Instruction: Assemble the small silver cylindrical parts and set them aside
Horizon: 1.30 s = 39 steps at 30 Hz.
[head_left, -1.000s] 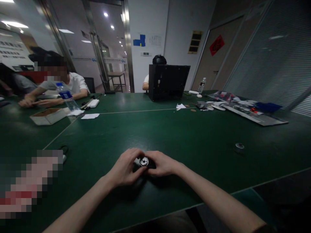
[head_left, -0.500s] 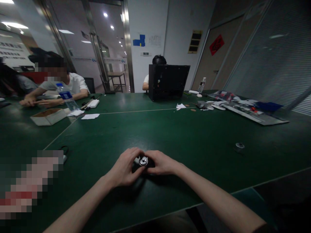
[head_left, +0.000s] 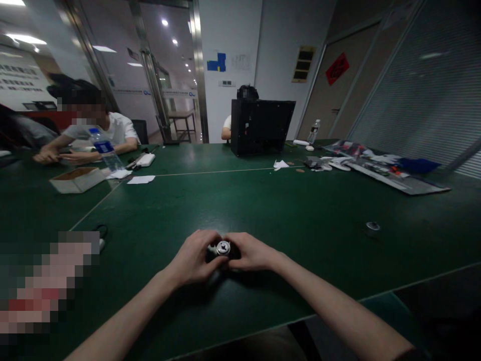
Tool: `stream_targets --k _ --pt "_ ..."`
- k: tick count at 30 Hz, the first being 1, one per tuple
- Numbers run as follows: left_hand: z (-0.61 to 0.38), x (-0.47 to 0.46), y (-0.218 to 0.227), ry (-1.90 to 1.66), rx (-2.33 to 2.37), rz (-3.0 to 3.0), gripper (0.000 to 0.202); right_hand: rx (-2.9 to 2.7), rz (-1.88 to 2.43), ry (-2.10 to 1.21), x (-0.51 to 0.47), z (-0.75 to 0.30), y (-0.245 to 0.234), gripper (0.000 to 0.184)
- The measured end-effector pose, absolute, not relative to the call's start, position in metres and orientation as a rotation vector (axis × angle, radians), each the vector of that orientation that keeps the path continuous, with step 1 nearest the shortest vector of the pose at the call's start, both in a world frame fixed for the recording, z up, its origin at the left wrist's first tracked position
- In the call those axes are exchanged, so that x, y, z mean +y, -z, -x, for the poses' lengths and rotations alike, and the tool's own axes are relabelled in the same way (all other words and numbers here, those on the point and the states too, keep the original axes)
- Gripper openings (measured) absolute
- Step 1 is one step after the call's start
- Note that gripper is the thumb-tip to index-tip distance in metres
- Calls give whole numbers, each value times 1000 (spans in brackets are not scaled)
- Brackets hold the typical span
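A small round silver metal part point(head_left: 223, 247), a bearing or fitting by its look, sits between my hands above the green table point(head_left: 158, 240). My left hand point(head_left: 193, 258) curls around its left side, and my right hand point(head_left: 250, 252) closes on its right side. Both sets of fingers meet around it. A dark piece shows under it, mostly hidden by my fingers. Out to the right, a small metal ring point(head_left: 373, 227) lies alone on the tabletop, well away from both hands.
At the far left, a co-worker's hands point(head_left: 48, 156) rest near a water bottle point(head_left: 106, 150) and a cardboard box point(head_left: 77, 180). A black case point(head_left: 261, 127) stands at the back. Papers and tools point(head_left: 379, 169) lie far right. A blurred patch point(head_left: 48, 281) covers the near left.
My hands have kept their grip, and the silver part has turned slightly between them. The view has shifted a little.
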<state>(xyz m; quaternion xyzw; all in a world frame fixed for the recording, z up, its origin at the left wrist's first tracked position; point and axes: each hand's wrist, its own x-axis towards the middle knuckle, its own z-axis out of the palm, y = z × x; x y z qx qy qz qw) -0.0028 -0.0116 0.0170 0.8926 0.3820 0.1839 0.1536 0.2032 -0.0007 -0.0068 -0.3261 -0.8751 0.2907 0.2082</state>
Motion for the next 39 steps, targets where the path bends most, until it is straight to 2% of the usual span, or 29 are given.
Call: stream_targets --k 13,21,26,29,32,34,36,39 --pt "2 -7 -21 -551 1158 -2291 27 -2334 970 -922 0 -203 5 34" --pt "2 -7 -18 -561 1187 -2340 27 -2351 935 -876 0 -203 5 32" --pt "1 -8 -21 -552 1172 -2270 26 -2286 933 -1025 2 -203 7 32" --pt "1 -7 -22 -578 1126 -2164 27 -2174 895 -1174 2 -203 7 44" --pt "2 -5 -21 -613 1091 -2081 29 -2108 826 -1293 -1 -203 5 85" --pt "2 -4 -20 -624 1092 -2051 31 -2141 797 -1310 -3 -203 3 105" --pt "2 -4 -20 -622 1073 -2025 33 -2184 798 -1261 -4 -202 4 102" --pt "2 -5 -21 -610 1035 -1979 35 -2187 835 -1151 -4 -200 6 79"
